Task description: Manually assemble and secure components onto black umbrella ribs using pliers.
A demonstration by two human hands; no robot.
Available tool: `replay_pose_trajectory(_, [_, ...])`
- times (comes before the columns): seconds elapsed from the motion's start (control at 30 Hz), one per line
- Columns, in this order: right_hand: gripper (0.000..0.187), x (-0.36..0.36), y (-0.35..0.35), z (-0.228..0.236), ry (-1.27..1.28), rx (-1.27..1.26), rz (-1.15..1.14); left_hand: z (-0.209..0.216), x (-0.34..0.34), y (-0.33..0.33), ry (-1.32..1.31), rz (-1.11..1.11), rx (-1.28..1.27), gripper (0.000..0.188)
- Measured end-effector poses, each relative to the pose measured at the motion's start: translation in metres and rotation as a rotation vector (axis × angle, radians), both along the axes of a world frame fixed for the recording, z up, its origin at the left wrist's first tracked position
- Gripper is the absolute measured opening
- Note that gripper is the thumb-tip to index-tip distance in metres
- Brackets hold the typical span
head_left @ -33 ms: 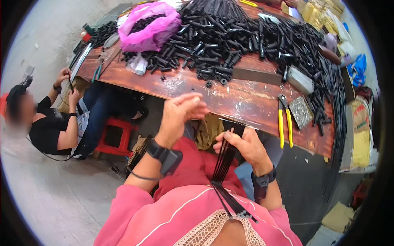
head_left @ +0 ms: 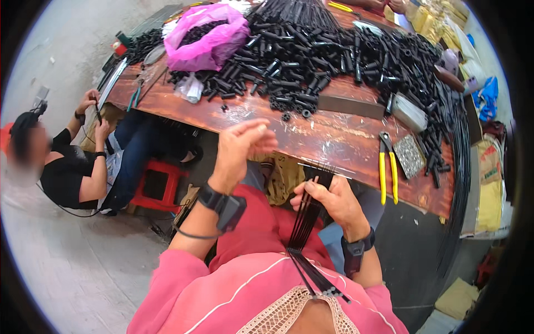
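My left hand [head_left: 242, 147] is raised in front of the table's near edge, fingers stretched out and nothing in them. To its right, my right hand [head_left: 334, 200] is closed around a bundle of thin black rods [head_left: 302, 225], thumb pressed across them. Their upper ends fan out by the table edge. Lower down the bundle bends at my chest, and its thicker ends [head_left: 331, 290] rest against the pink top. On the table, right of my right hand, lie yellow-handled pliers [head_left: 388, 172].
Black tubes [head_left: 300, 61] are heaped across the wooden table [head_left: 250, 119]. A pink bag [head_left: 194, 53], a metal bar [head_left: 350, 106] and a box of small metal parts [head_left: 410, 153] stand there. At left a person [head_left: 72, 161] works beside a red stool [head_left: 158, 183].
My left hand has shifted slightly up and left, away from the rods. My right hand keeps its hold on the bundle. The whole view has moved a little.
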State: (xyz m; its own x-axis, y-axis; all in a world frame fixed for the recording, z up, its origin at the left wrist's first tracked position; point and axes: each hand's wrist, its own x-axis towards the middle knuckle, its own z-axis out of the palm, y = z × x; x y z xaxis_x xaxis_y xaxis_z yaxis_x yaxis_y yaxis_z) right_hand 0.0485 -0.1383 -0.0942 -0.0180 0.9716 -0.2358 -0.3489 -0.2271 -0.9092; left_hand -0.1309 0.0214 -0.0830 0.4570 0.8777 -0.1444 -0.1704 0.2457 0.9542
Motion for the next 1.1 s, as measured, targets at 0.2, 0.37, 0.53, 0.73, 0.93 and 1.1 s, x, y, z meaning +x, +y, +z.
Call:
replay_pose_trajectory(0.2, [0.030, 0.003, 0.005, 0.001, -0.022, -0.009, 0.057, 0.004, 0.010, 0.101, 0.151, 0.215, 0.233, 0.027])
replay_pose_trajectory(0.37, [0.030, 0.004, 0.008, 0.001, -0.008, -0.026, 0.051, -0.003, 0.052, 0.160, 0.364, 0.248, 0.645, 0.019])
replay_pose_trajectory(0.53, [0.029, 0.006, 0.005, 0.001, 0.016, -0.056, 0.003, 0.007, 0.090, 0.164, 0.939, 0.160, 0.921, 0.030])
replay_pose_trajectory(0.73, [0.028, 0.005, 0.004, 0.001, 0.009, -0.056, -0.031, 0.002, 0.087, 0.169, 1.003, 0.157, 0.975, 0.035])
replay_pose_trajectory(0.93, [0.029, 0.004, 0.002, 0.004, -0.032, -0.013, -0.037, 0.072, 0.018, 0.138, 0.593, -0.178, 0.625, 0.036])
replay_pose_trajectory(1.1, [0.030, -0.001, 0.003, 0.006, -0.033, -0.023, -0.031, 0.037, -0.028, 0.113, 0.511, -0.409, 0.411, 0.035])
